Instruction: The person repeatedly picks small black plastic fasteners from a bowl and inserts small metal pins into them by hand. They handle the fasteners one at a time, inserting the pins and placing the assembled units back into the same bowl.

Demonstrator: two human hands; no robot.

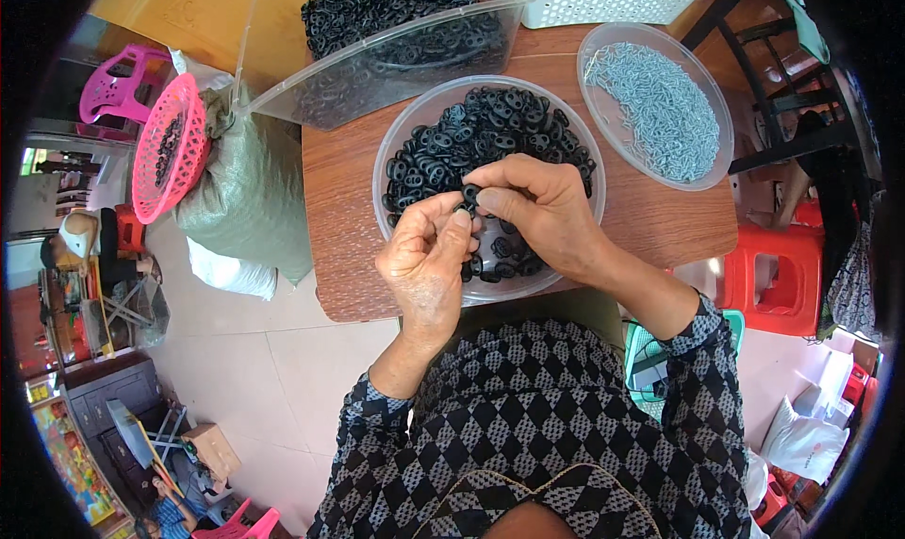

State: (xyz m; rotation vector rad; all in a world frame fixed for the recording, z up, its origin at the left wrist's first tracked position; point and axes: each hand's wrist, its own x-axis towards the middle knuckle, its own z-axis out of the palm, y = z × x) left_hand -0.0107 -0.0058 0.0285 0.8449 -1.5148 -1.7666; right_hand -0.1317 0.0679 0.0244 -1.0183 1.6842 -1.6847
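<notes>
Over a round clear tub [382, 152], my left hand [421, 270] and my right hand [551, 214] meet fingertip to fingertip. Thumb and forefinger of each are pinched on a small black plastic piece [470, 194] with rounded ends. Fingers cover part of it, and whether a second small part is with it is too small to tell. Beneath them, the tub holds a heap of similar black two-holed pieces [452, 129]; its bottom shows through near my wrists. To the right, a shallow round tray [722, 143] holds many small silvery screws [660, 115].
The tub and tray stand on a brown wooden table [344, 256]. Behind is a large clear bin [330, 96] of black pieces, beside a white basket [613, 0]. At left, a pink basket [193, 124] rests on a green sack [250, 190]. A red stool [778, 280] stands right.
</notes>
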